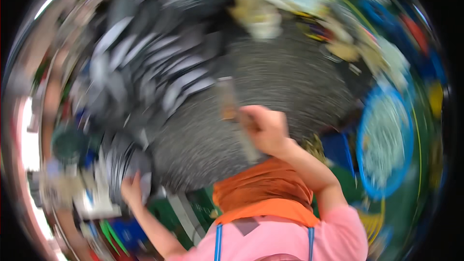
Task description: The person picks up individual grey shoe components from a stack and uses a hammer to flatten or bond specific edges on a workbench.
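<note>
Motion blurs the whole view. My right hand (267,128) is closed in a fist over the near part of the dark grey work surface (290,77). A pale strip with an orange-brown end (227,99) lies just beyond its fingers; whether the hand holds it, I cannot tell. At the lower left, my left hand (133,191) grips the near edge of a dark grey, layered bundle (125,162), thumb and finger showing against it. A large heap of dark grey and pale grey flat pieces (164,63) covers the far left of the surface.
To the right stands a blue-rimmed round basket (365,159) with pale, clear-looking material inside. Crumpled yellowish and white plastic (261,12) lies along the far edge. A dark blue bin (336,151) sits near my right elbow. An orange cloth (263,188) covers my lap.
</note>
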`<act>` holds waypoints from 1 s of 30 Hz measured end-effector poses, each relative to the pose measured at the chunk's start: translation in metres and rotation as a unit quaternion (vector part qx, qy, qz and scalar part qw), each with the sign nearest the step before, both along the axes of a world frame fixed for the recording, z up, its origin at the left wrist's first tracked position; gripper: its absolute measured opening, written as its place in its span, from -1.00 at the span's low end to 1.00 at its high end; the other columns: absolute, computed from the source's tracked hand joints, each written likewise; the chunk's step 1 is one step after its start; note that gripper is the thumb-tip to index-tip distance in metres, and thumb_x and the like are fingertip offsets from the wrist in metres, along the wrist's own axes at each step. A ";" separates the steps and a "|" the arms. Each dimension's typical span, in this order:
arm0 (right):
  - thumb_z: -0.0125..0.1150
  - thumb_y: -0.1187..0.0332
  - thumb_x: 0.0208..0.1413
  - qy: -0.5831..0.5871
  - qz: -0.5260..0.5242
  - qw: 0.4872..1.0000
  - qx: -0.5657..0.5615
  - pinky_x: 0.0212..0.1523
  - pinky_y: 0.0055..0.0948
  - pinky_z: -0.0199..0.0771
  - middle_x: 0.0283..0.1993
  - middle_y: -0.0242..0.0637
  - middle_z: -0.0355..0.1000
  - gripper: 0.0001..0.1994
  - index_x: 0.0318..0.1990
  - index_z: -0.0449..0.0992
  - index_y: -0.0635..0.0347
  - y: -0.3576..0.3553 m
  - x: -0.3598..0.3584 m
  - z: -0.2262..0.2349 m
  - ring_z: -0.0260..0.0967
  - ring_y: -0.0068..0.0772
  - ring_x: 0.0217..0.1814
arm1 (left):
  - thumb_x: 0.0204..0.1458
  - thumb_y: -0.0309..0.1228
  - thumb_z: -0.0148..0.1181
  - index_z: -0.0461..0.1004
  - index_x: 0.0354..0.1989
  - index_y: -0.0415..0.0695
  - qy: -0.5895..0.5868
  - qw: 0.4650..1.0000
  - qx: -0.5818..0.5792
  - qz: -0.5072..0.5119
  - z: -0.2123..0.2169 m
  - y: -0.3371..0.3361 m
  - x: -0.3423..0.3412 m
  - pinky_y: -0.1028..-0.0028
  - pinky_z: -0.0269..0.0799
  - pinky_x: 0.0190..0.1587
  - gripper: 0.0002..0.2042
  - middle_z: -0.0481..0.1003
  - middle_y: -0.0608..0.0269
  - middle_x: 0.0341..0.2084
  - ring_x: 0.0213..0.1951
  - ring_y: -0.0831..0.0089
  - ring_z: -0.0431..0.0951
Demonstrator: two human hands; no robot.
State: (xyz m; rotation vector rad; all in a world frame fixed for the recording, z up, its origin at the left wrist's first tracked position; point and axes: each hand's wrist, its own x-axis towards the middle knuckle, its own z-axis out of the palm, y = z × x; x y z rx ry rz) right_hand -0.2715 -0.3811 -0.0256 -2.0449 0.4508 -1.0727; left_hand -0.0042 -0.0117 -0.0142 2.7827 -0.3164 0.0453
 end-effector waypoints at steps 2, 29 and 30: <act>0.34 0.52 -0.18 0.000 0.046 0.999 -0.021 -0.53 -0.38 0.44 -0.43 -0.23 0.49 -0.72 -0.22 0.52 0.14 0.005 0.003 -0.002 0.49 -0.23 -0.51 | -0.04 -0.19 0.29 0.30 -0.59 -0.26 0.011 1.000 0.001 -0.025 0.015 -0.008 -0.024 0.24 0.19 -0.52 -0.61 0.30 0.05 -0.72 -0.63 0.28 0.26; 0.24 0.38 0.03 0.214 0.407 0.887 -0.052 -0.32 -0.05 0.42 -0.26 -0.07 0.38 -0.73 -0.17 0.32 0.24 0.058 0.090 0.019 0.43 0.08 -0.27 | 0.04 -0.27 0.23 0.55 -0.23 -0.16 0.290 0.876 -0.154 -0.355 0.025 -0.098 -0.077 0.28 0.40 -0.36 -0.77 0.52 -0.05 -0.48 -0.41 0.06 0.56; 0.23 0.38 0.04 0.241 0.370 0.896 -0.052 -0.32 -0.06 0.42 -0.28 -0.07 0.39 -0.75 -0.19 0.33 0.23 0.046 0.076 0.024 0.42 0.09 -0.27 | 0.04 -0.29 0.23 0.55 -0.27 -0.18 0.318 0.852 -0.191 -0.369 0.024 -0.117 -0.081 0.27 0.39 -0.37 -0.78 0.53 -0.02 -0.50 -0.42 0.06 0.56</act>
